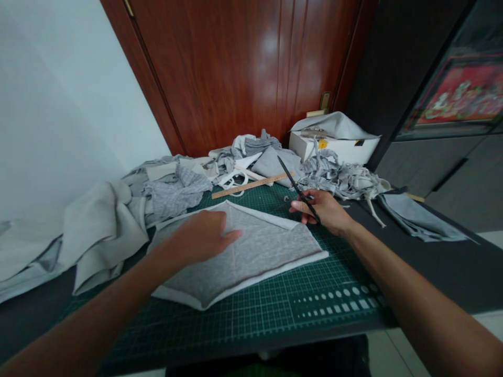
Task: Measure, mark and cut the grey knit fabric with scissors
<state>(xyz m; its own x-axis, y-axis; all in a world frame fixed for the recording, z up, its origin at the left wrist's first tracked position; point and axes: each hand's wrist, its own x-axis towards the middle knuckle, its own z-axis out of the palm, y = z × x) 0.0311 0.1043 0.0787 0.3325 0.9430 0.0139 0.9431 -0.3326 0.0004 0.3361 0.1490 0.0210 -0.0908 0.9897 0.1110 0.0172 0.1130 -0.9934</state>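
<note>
My right hand (320,210) is closed around a long, thin black stick-shaped tool (291,179). The tool's far end points up and to the left; whether it is a pen or tweezers I cannot make out. Below it lies a piece of grey fabric (267,246) with pale folded edges and a faint line down its middle, spread on the green cutting mat (259,319). Over the left part of this fabric is my left hand (206,235), back upward and slightly blurred. Its thumb sticks out to the right, while the other fingers are curled out of sight.
A wooden ruler (253,185) lies behind the fabric, beside white-handled scissors (236,180). Heaped cloth (176,186) lines the back and left. Fabric strips (341,175) pile up before a white box (341,149). Folded grey cloth (420,214) lies at the right.
</note>
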